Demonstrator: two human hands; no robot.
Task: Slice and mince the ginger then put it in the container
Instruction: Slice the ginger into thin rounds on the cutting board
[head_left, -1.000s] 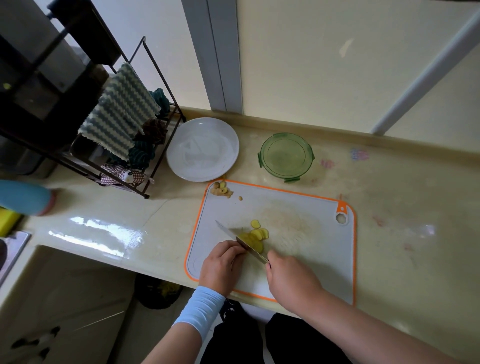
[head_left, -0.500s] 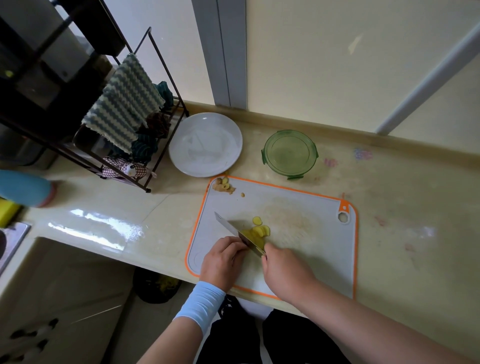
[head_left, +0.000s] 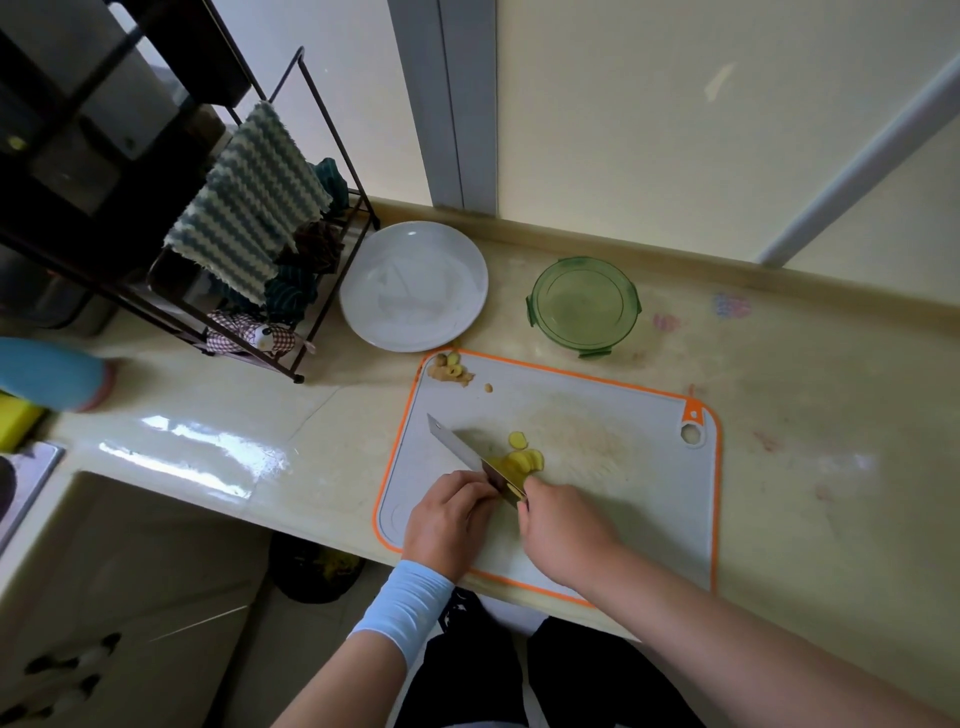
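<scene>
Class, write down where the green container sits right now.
In the head view, the green container stands at the back of the counter, right of the white plate and just beyond the far edge of the cutting board.

The left arm (head_left: 337, 686) wears a pale blue sleeve (head_left: 402, 610), smooth and close-fitting. It starts at the wrist behind the left hand (head_left: 452, 519) and ends partway up the forearm in a straight edge; above it the arm is bare. The right arm (head_left: 727, 639) is bare from the right hand (head_left: 566, 535) to the frame's edge. Both hands are bare. Below, the legs are in black cloth (head_left: 597, 680), two dark shapes parted by a pale gap. Small pale marks sit on the black just beside the sleeve; what they are cannot be told.
</scene>
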